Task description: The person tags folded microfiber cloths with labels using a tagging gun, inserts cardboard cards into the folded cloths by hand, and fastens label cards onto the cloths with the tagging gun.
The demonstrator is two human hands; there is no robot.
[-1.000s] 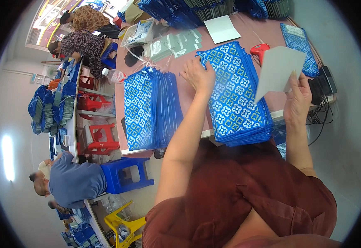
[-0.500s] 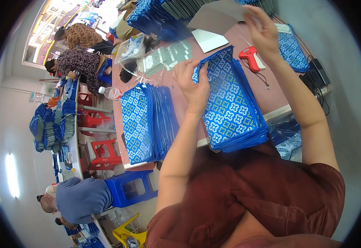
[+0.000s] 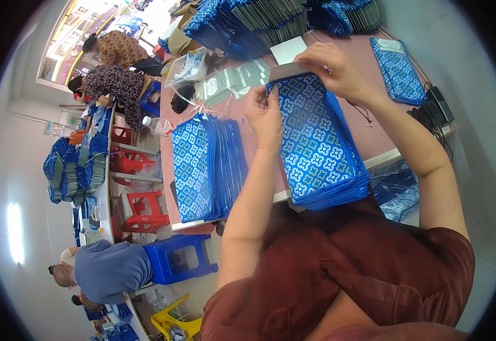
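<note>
A stack of folded blue bags [image 3: 316, 153] with a white-and-green flower pattern lies before me, its near end by the table edge. My left hand [image 3: 264, 116] pinches the far left corner of the top bag between thumb and fingers. My right hand [image 3: 333, 69] grips a stiff grey card [image 3: 287, 71] at the bag's far edge. The card's lower edge meets the bag's mouth; whether it is inside, I cannot tell. A white card [image 3: 289, 50] lies just beyond. Left of my left hand stands a second bundle of blue patterned bags [image 3: 202, 167].
Clear sleeves with labels [image 3: 233, 79], a white basket [image 3: 190, 67] and a plastic bottle [image 3: 158, 125] occupy the far left. Piles of blue bags [image 3: 248, 28] line the back. Patterned bags [image 3: 398, 68] and a black device [image 3: 438, 105] with cables are at right. Other people sit leftward.
My right hand has come down and left, bringing the grey card to the bag's far edge. It now hides the red tagging gun. My left hand keeps its pinch on the bag.
</note>
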